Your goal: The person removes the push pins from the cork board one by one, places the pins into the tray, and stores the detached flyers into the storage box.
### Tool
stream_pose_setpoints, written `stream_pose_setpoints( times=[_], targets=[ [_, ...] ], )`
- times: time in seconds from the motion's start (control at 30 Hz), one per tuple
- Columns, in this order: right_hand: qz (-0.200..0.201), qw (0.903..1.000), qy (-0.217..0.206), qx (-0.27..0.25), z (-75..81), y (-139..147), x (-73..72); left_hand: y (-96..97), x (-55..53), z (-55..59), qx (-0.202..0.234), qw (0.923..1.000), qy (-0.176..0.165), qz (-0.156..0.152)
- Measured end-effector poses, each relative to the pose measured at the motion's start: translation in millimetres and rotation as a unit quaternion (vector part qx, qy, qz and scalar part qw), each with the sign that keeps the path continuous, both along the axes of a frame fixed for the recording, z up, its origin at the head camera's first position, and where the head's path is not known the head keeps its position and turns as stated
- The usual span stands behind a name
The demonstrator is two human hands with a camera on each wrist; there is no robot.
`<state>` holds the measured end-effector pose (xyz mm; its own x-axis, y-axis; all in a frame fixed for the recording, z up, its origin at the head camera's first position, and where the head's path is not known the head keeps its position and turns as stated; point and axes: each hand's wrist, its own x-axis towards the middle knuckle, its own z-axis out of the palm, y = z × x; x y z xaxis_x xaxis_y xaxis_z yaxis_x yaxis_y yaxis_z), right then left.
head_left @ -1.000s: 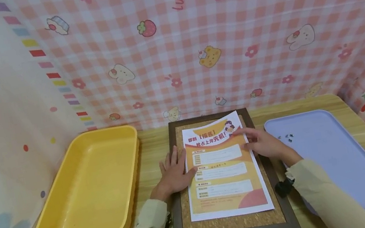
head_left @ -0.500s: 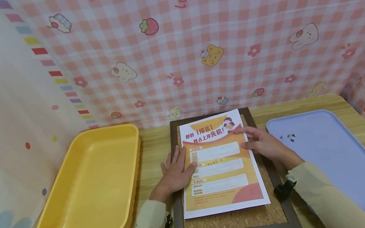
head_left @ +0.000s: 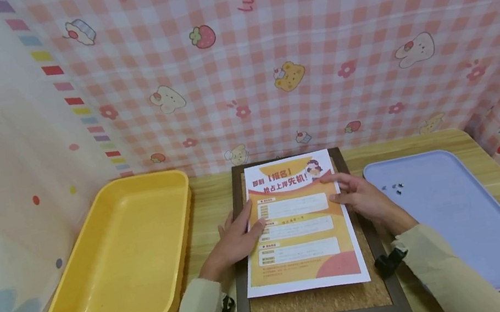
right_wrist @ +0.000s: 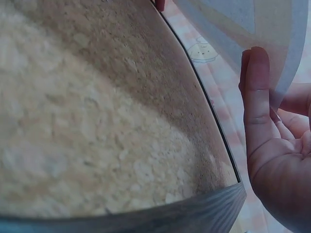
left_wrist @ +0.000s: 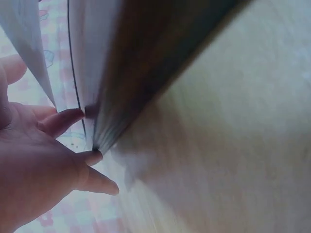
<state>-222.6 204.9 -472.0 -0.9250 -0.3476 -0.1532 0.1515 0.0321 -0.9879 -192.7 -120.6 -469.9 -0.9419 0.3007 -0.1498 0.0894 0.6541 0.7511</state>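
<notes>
A printed poster sheet [head_left: 299, 225] with orange and white areas lies over a dark-framed corkboard [head_left: 321, 302], its lower part raised a little off the cork. At the poster's left edge my left hand [head_left: 232, 242] pinches the paper, thumb on top. In the left wrist view, other fingers of this hand [left_wrist: 43, 160] reach the board's dark frame [left_wrist: 141, 63]. My right hand [head_left: 371, 201] holds the opposite edge between thumb and fingers. The right wrist view shows the paper [right_wrist: 233, 24] bowed above the cork [right_wrist: 107, 121], apart from it.
On the left stands a deep yellow tray [head_left: 122, 256]. A shallow lilac tray [head_left: 464, 230] is at the right, with several small metallic pins [head_left: 398, 186] in it. Behind the wooden table [head_left: 207, 197] hangs a pink checked curtain [head_left: 235, 69].
The poster has turned slightly, its lower edge shifting left and a little upward. My left hand's spread fingers have drawn together at the paper's edge. The right hand keeps nearly the same place.
</notes>
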Motion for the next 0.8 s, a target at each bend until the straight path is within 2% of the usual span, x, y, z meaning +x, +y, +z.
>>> stream_pose_setpoints(
  times=[0.23,0.47,0.6,0.8],
  targets=[
    [-0.005,1.0,0.0,-0.002,3.0,-1,3.8,-0.8,5.4,7.5,0.016,0.9998,0.0,0.013],
    [-0.014,0.9998,0.009,0.007,7.3,-5,5.3,-1.8,6.4,9.7,0.091,0.9954,0.021,0.024],
    [-0.017,0.9997,0.015,0.012,9.7,-9,6.2,-2.5,9.0,12.4,0.096,0.9937,0.035,0.046],
    [-0.025,0.9989,0.025,0.032,16.6,-15,7.1,0.5,13.7,22.6,0.101,0.9916,0.034,0.073]
  ],
)
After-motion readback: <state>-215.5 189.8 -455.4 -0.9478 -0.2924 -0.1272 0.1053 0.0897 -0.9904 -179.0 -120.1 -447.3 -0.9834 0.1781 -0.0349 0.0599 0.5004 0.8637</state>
